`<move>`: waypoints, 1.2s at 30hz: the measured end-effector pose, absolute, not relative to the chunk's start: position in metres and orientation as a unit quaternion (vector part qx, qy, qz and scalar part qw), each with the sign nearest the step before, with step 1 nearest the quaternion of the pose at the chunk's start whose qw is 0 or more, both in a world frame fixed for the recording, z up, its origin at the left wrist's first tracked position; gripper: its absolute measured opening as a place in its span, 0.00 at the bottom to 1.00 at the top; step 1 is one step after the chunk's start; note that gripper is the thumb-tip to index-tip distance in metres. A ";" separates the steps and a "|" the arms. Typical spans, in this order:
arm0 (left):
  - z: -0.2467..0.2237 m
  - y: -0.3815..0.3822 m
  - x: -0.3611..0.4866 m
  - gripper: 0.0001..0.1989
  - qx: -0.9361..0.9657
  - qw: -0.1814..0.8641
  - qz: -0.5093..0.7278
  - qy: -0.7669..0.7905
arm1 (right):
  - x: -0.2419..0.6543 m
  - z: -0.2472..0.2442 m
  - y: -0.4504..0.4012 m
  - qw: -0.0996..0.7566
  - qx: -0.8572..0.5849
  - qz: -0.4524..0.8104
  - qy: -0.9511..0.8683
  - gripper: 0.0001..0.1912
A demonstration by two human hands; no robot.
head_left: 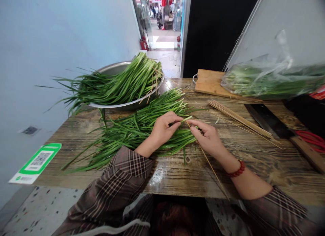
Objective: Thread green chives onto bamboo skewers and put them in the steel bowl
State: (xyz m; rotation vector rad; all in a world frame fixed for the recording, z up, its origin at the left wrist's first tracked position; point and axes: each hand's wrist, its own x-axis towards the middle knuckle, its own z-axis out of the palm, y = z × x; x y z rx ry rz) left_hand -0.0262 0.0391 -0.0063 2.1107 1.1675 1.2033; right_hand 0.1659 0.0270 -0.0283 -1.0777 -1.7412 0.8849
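Observation:
Loose green chives (pixel 132 127) lie in a heap across the middle of the wooden table, their pale ends to the right. Above the heap, my left hand (pixel 166 127) pinches a chive stalk (pixel 187 118) near its pale end. My right hand (pixel 207 136), just to the right, has thumb and forefinger closed on a thin bamboo skewer (pixel 210 166). The skewer's upper tip meets the stalk between both hands, and its length slants down toward the table's front edge. More skewers (pixel 238 121) lie in a bundle to the right.
A metal basin (pixel 114 105) piled with chives and a few skewers stands at the back left. At the right are a cutting board (pixel 209 82), a plastic bag of greens (pixel 274 80) and a cleaver (pixel 269 121). A QR-code card (pixel 38 162) lies at the left edge.

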 end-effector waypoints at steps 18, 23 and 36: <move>-0.013 0.035 -0.022 0.14 0.838 0.217 0.334 0.372 | 0.165 -0.040 0.033 0.454 -0.462 0.348 -0.678 0.08; -0.009 0.041 -0.028 0.12 0.809 0.210 0.358 0.415 | 0.167 -0.041 0.037 0.431 -0.471 0.352 -0.685 0.09; -0.027 0.071 -0.046 0.14 0.794 -0.024 0.244 0.556 | 0.168 -0.041 0.037 0.406 -0.473 0.392 -0.677 0.18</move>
